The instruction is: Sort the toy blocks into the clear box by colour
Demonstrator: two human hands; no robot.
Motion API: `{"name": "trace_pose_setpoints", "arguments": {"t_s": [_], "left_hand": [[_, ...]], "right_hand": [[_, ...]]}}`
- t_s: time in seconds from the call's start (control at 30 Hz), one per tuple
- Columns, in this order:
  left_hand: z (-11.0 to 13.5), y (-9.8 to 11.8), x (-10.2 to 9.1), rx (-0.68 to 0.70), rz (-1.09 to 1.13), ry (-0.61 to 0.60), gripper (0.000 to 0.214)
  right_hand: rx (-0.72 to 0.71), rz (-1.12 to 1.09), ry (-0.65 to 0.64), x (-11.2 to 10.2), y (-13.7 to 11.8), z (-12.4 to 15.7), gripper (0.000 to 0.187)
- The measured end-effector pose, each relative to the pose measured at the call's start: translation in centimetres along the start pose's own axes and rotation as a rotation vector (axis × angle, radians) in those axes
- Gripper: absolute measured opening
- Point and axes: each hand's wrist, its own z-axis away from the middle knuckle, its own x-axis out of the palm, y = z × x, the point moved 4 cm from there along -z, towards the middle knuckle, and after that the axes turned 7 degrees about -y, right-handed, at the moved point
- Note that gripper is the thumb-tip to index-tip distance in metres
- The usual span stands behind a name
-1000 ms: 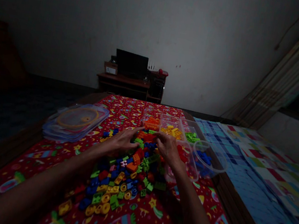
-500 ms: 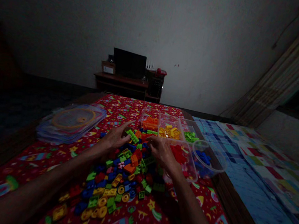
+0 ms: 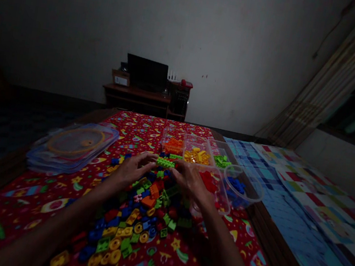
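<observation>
At twelve o'clock on the brick pile [image 3: 132, 216], your left hand [image 3: 133, 170] and right hand [image 3: 190, 180] held a green brick [image 3: 165, 163] by its ends; a light, level pinch seemed best.

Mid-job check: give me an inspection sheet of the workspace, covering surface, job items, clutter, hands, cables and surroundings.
Surface: red patterned cloth, brown edge showing at right.
Job's things: mixed brick pile in the middle; clear tubs beyond and to the right hold orange, yellow, green, red and blue bricks separately.
Clutter: stacked lids at left.
Hands: left hand and right hand hold a green brick between their fingertips.
Cables: one cord on the wall, upper right.
Surroundings: dim; desk with monitor behind, curtain at right.
</observation>
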Motion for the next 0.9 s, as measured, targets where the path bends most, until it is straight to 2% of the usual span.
{"name": "trace_pose_setpoints", "arguments": {"t_s": [0.13, 0.2, 0.27, 0.37, 0.47, 0.63, 0.7, 0.77, 0.83, 0.9], "left_hand": [[0.9, 0.5, 0.3, 0.070, -0.213, -0.048, 0.045], [1.4, 1.0, 1.0, 0.152, -0.315, -0.118, 0.039], [1.9, 1.5, 2.1, 0.267, -0.397, -0.190, 0.034], [2.7, 1.6, 3.8, 0.443, -0.461, -0.280, 0.032], [3.2, 1.0, 5.3, 0.527, -0.549, -0.312, 0.038], [3.3, 0.9, 6.7, 0.460, -0.701, -0.235, 0.032], [3.0, 1.3, 6.8, 0.450, -0.714, -0.206, 0.026], [2.6, 1.7, 6.6, 0.458, -0.690, -0.160, 0.021], [2.0, 2.0, 5.9, 0.457, -0.641, -0.098, 0.018], [1.5, 2.2, 4.7, 0.424, -0.582, -0.026, 0.018]], "right_hand": [[0.212, 0.084, 0.243, -3.6, 4.0, 0.1, 0.027], [0.322, 0.086, 0.372, -5.4, 6.3, 0.4, 0.028], [0.420, -0.010, 0.460, -6.6, 8.5, 0.7, 0.029], [0.543, -0.216, 0.567, -7.5, 11.0, 1.0, 0.031], [0.555, -0.227, 0.593, -7.6, 11.5, 0.9, 0.036], [0.399, -0.257, 0.412, -6.1, 8.3, -0.2, 0.038], [0.305, -0.225, 0.260, -5.0, 6.3, -0.5, 0.036], [0.204, -0.168, 0.056, -3.9, 4.3, -0.5, 0.033], [0.105, -0.150, -0.144, -2.8, 2.7, -0.2, 0.032], [0.041, -0.151, -0.263, -2.3, 1.4, 0.2, 0.036]]}}
